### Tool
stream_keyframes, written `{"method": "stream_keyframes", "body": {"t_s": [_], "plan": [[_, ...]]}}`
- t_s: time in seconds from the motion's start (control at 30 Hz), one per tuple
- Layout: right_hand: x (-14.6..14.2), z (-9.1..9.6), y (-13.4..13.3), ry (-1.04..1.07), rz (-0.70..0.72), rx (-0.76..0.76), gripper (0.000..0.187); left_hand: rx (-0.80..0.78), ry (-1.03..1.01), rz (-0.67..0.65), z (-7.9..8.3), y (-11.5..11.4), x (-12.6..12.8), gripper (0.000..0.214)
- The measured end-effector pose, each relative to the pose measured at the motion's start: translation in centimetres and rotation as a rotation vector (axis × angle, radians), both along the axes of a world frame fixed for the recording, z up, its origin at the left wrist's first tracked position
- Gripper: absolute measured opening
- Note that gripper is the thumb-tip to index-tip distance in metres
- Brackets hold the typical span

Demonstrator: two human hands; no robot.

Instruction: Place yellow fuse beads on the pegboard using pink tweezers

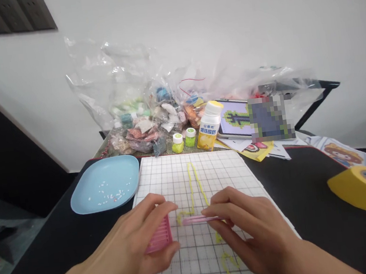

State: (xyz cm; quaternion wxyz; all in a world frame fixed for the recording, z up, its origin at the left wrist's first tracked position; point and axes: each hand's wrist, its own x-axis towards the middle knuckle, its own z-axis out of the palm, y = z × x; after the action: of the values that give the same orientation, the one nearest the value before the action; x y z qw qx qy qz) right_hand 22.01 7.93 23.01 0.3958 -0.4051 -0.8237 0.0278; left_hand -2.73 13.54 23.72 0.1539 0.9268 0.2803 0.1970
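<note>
My left hand (148,234) is closed around a small pink ridged tray (160,236), its thumb and fingers gripping the edges. In my right hand (243,223) a thin pink pair of tweezers (196,220) is pinched, its tip pointing left toward the tray. Both hands hover over a white gridded pegboard (164,179). On the board runs a yellow-green line of small beads (197,179), forming a narrow peak at the top and continuing below beside my right hand. Part of that line is hidden by the hands.
A blue plate (85,184) with scattered white beads lies at left. Behind the board stand two small jars (177,143) of green beads, a white-yellow bottle (210,124), a tablet (234,119) showing a pattern, and plastic bags (142,133). A yellow object (352,189) lies right.
</note>
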Motion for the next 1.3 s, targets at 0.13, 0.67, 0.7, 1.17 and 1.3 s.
{"method": "stream_keyframes", "body": {"t_s": [0.13, 0.67, 0.7, 1.17, 1.3], "plan": [[0.0, -0.3, 0.1, 0.005, -0.038, 0.000, 0.014, -0.035, -0.011, 0.018, 0.0, 0.3, 0.2, 0.044], [0.2, -0.5, 0.4, -0.054, -0.065, -0.038, 0.012, -0.079, 0.050, -0.041, 0.5, -0.3, 0.6, 0.012], [0.2, -0.5, 0.4, -0.057, -0.063, -0.046, 0.012, -0.082, 0.074, -0.045, 0.6, -0.3, 0.6, 0.012], [0.2, -0.7, 0.4, -0.094, -0.032, -0.104, 0.013, -0.001, 0.157, -0.045, 1.3, -0.3, 0.8, 0.013], [0.2, -0.7, 0.4, -0.104, -0.024, -0.136, 0.017, -0.009, 0.185, -0.059, 1.3, -0.2, 0.8, 0.014]]}}
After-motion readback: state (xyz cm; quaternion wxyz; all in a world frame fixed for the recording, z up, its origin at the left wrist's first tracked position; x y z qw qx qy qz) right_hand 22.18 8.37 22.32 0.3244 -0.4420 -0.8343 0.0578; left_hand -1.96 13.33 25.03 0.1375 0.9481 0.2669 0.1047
